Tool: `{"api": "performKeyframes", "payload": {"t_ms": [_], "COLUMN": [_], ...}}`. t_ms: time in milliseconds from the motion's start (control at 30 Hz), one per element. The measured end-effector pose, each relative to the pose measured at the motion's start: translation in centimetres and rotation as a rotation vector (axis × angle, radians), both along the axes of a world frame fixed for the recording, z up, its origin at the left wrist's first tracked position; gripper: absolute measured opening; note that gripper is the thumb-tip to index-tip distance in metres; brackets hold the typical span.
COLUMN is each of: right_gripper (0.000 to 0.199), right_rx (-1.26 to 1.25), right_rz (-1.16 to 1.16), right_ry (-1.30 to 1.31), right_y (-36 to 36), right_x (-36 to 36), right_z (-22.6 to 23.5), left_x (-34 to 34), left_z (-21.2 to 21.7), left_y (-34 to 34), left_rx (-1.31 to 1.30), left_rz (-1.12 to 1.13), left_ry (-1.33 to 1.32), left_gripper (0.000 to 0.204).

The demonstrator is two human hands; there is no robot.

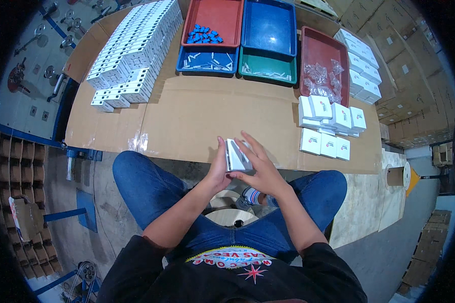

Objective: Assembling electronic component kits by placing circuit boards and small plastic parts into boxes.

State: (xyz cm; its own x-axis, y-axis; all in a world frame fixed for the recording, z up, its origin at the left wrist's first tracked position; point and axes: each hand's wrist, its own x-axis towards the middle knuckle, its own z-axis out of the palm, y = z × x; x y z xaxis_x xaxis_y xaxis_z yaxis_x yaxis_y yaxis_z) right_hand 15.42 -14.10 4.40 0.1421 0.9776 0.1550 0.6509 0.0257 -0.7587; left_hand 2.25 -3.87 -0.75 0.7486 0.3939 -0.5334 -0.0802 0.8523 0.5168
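Observation:
A small white box (237, 157) is held up between my two hands, just off the table's near edge and above my lap. Along its left side lies my left hand (217, 165), thumb pointing up and fingers closed against it. My right hand (264, 174) curves around its right side, the fingers over the top and the thumb at the lower edge. Part of the box is covered by the right fingers. A dark line shows along its left edge; what is inside cannot be made out.
Tall rows of white slotted pieces (129, 55) stand at the table's left. Behind are a red tray (212, 15) of blue parts, blue (207, 69) and green (268, 77) trays of small pale pieces, and a red tray (324, 45) of clear bags. White boxes (318, 141) are stacked at right.

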Motion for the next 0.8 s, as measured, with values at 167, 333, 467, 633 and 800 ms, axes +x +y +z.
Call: {"api": "performKeyframes", "payload": {"t_ms": [167,333,467,633,800], "right_gripper": [0.069,0.063,0.056,0.055,0.055], "right_rx": [0.052,0.120,0.180,0.210,0.241], "right_rz": [0.032,0.021,0.039,0.034,0.035], "right_ry": [-0.060,-0.070,-0.070,-0.042,-0.023], "right_y": [0.2,0.7,0.9,0.9,1.0], "right_x": [0.1,0.0,0.1,0.2,0.3], "right_z": [-1.9,-1.3,-1.3,-1.6,-1.6], "left_x": [-0.4,-0.2,-0.1,-0.1,-0.1], "left_z": [0.0,1.6,1.3,2.4,3.0], "left_y": [-0.2,-0.7,-0.6,-0.9,-0.9], "left_rx": [-0.190,-0.212,-0.159,-0.113,-0.113], "left_rz": [-0.039,-0.009,-0.024,-0.030,-0.031], "left_ry": [-0.147,-0.078,-0.060,-0.057,-0.087], "left_gripper": [0.071,0.057,0.054,0.050,0.048]}}
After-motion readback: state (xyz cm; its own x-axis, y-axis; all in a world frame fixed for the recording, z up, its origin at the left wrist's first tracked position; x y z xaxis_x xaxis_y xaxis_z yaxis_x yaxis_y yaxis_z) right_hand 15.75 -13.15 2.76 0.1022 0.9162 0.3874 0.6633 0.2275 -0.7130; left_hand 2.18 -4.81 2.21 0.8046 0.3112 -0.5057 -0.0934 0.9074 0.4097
